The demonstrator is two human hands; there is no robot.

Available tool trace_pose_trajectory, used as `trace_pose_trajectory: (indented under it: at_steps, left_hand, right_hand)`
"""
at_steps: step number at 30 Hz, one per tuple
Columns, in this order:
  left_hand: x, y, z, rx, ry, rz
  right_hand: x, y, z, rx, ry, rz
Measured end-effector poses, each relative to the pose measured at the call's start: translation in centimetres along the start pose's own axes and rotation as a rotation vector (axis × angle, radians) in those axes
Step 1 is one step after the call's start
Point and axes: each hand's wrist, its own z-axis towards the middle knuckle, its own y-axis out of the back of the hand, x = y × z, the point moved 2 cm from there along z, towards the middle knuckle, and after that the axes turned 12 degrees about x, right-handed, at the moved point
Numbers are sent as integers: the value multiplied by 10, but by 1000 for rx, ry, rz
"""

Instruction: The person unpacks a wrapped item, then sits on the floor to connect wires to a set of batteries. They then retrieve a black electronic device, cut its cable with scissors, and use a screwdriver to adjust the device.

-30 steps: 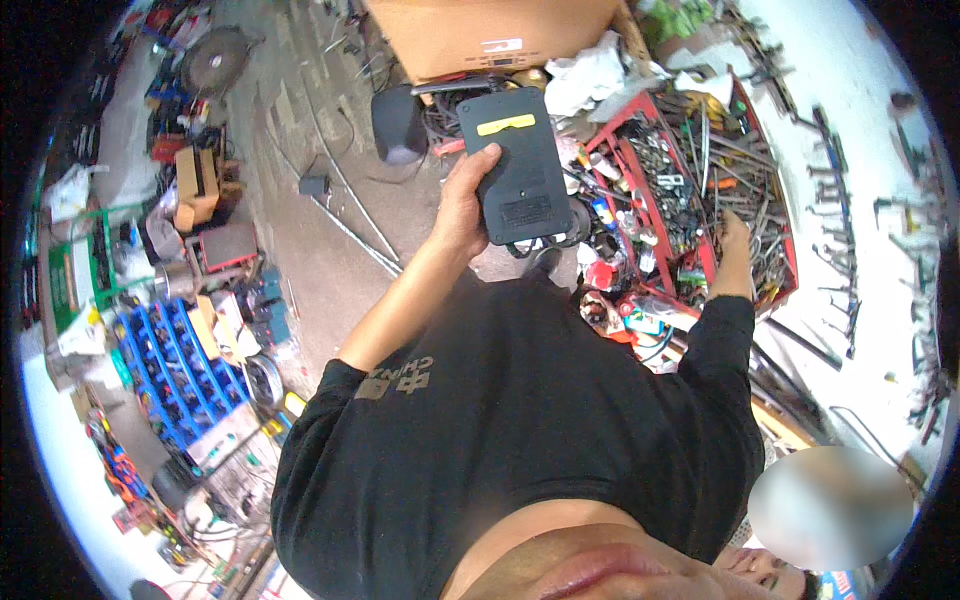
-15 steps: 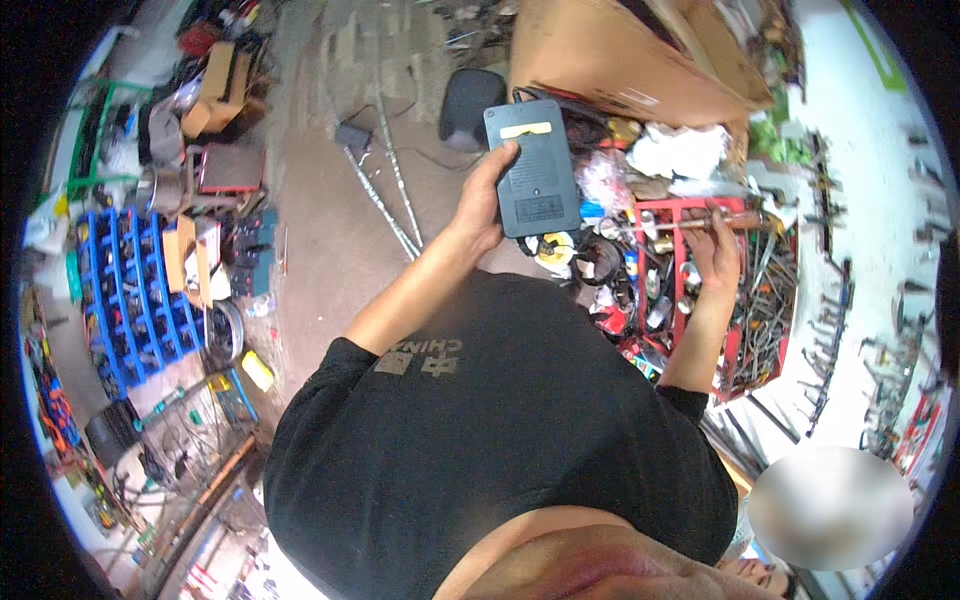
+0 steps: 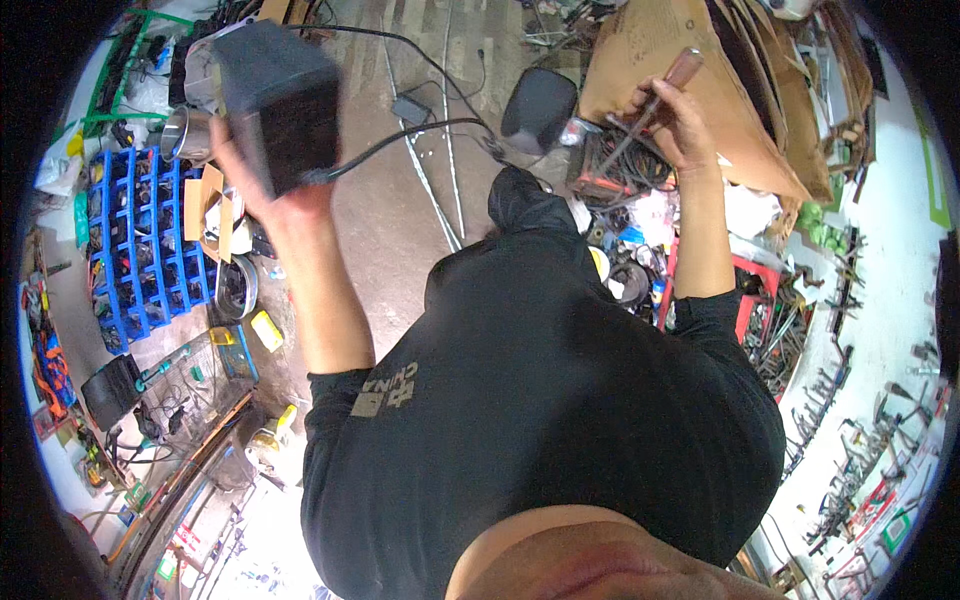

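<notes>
On the left, my left hand (image 3: 283, 203) is closed around the lower side of a black box-shaped speaker (image 3: 275, 105), held up above the floor and smeared by motion. Black cables (image 3: 430, 125) run from it to the right. At the far right my right hand (image 3: 682, 130) grips a screwdriver (image 3: 684, 68) with a brown handle; its long shaft slants down to the near left, beside a dark coil of cable (image 3: 635, 165). A second black, rounded speaker (image 3: 540, 108) stands on the floor between my hands.
A large cardboard sheet (image 3: 640, 50) leans at the far right. Blue compartment racks (image 3: 140, 245) stand left. A red tool rack (image 3: 750, 310) lies beyond my right arm. Two thin metal rods (image 3: 430, 185) and a small black adapter (image 3: 410, 108) lie on the floor.
My left hand has swung left with the speaker and turned it, so its sides show instead of its labelled face. My right hand has moved farther away, and the screwdriver has gone from level to slanted.
</notes>
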Motion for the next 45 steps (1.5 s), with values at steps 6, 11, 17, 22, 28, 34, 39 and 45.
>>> trace_pose_trajectory:
  at_steps: [6, 11, 17, 22, 28, 34, 39, 45]
  left_hand:
    - [-23, 22, 82, 62, -15, -463]
    - [-27, 55, 160, -34, -106, -403]
    - [-32, 32, 231, -521, -351, 221]
    - [-14, 72, 273, -498, -290, 234]
    - [-15, 148, 295, -575, -354, 156]
    - [-19, 197, 304, -750, -478, 100]
    - [0, 239, 343, -954, -532, 67]
    - [49, 301, 359, -1081, -498, -117]
  right_hand:
    - [-26, 4, 116, -14, -109, 7]
    - [-25, 33, 244, 13, -83, 35]
    - [6, 8, 399, 227, -163, 101]
    - [27, -85, 479, 342, 18, -306]
    - [55, -167, 534, 446, 186, -602]
    - [47, -195, 654, 646, 84, -468]
    - [1, -214, 763, 788, -171, -332]
    - [-75, -194, 839, 895, -567, -9]
